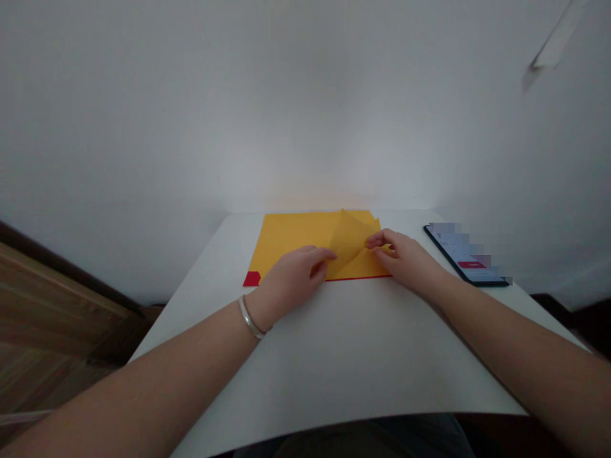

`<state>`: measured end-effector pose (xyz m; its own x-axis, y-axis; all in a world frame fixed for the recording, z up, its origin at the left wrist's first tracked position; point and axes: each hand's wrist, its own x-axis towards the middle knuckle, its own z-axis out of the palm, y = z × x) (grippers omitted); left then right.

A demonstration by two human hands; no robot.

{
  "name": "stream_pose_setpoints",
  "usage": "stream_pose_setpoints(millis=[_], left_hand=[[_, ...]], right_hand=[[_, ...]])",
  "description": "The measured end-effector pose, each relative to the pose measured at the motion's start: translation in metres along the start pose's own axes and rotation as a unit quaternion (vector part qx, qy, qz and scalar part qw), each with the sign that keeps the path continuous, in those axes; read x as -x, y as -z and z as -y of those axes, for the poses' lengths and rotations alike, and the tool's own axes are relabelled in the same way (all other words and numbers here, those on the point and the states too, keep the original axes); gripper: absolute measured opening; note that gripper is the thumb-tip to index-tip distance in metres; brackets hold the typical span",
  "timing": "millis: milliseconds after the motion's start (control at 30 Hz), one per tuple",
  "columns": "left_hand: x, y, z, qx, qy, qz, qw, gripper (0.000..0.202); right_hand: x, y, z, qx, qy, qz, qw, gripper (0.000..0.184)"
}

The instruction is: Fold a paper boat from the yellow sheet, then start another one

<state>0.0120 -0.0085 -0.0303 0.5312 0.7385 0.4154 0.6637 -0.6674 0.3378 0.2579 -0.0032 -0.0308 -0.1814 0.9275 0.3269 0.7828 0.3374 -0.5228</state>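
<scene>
A yellow sheet of paper [291,232] lies on the white table in front of me. Red shows at its near left corner and in a thin line along its near edge; whether that is a second sheet or the paper's back, I cannot tell. Toward the right a pointed piece of yellow paper stands folded over the rest. My left hand [298,273], with a silver bangle on the wrist, pinches this folded part from the left. On the other side, my right hand [396,254] has its thumb and fingers closed on the paper by the crease.
A phone [463,257] with its screen lit lies on the table's right side. The white table [353,356] meets a pale wall at the back. Wooden furniture [52,318] stands low on the left.
</scene>
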Motion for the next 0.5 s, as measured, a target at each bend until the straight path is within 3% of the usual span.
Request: stream_pose_setpoints(millis=[200, 333, 500], left_hand=[[-0.001, 0.004, -0.002, 0.023, -0.035, 0.024, 0.999, 0.034], [-0.001, 0.001, 0.002, 0.007, -0.09, 0.014, 0.996, 0.037], [-0.002, 0.002, 0.004, -0.07, -0.184, 0.013, 0.98, 0.025]], right_hand=[[0.001, -0.001, 0.005, 0.042, 0.052, 0.045, 0.997, 0.023], [0.003, 0.0, 0.009, 0.041, 0.061, 0.054, 0.996, 0.028], [0.005, 0.0, 0.013, 0.026, 0.089, 0.064, 0.994, 0.037]])
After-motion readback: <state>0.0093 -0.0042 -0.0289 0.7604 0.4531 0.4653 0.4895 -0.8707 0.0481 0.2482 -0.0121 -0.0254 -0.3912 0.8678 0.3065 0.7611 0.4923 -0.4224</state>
